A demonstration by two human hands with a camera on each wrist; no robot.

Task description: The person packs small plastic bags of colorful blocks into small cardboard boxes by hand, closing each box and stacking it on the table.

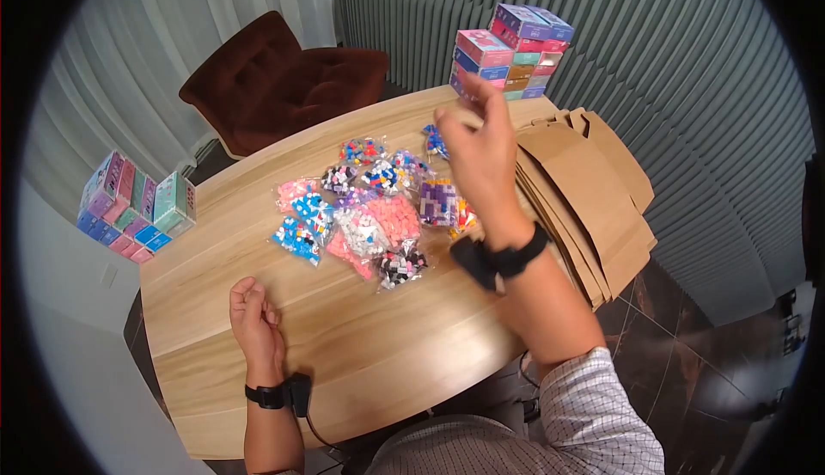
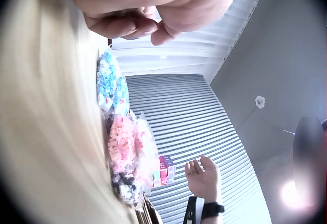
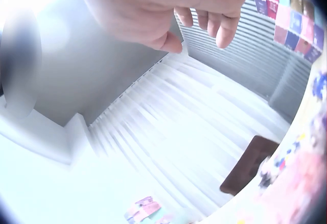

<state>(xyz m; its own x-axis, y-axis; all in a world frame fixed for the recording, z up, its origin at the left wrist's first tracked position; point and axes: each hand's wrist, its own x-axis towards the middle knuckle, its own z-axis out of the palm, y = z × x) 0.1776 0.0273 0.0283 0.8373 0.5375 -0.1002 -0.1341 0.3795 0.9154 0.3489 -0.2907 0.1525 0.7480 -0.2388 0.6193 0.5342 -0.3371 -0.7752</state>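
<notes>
While the left hand (image 1: 255, 316) is at 8 o'clock near the person, its fingers loosely curled around nothing, the right hand (image 1: 485, 148) is raised at 1 o'clock, empty too, fingers apart and slightly bent. Between them on the tabletop (image 1: 344, 329) sit the clear bags of small bricks: the black-and-white bag (image 1: 401, 269) nearest, the blue bag (image 1: 298, 239) towards 10 o'clock, the pink bag (image 1: 394, 220) towards 12. Each should be light, its film slippery and its contents shifting, so a pinch on gathered film or a broad grip around the bricks would suit; hard pulling could split a seam. The brown paper stack (image 1: 593, 208) lies at 2 o'clock, the left boxes (image 1: 137, 208) at 10, and farther off the tall box stack (image 1: 516, 54) at 1.
</notes>
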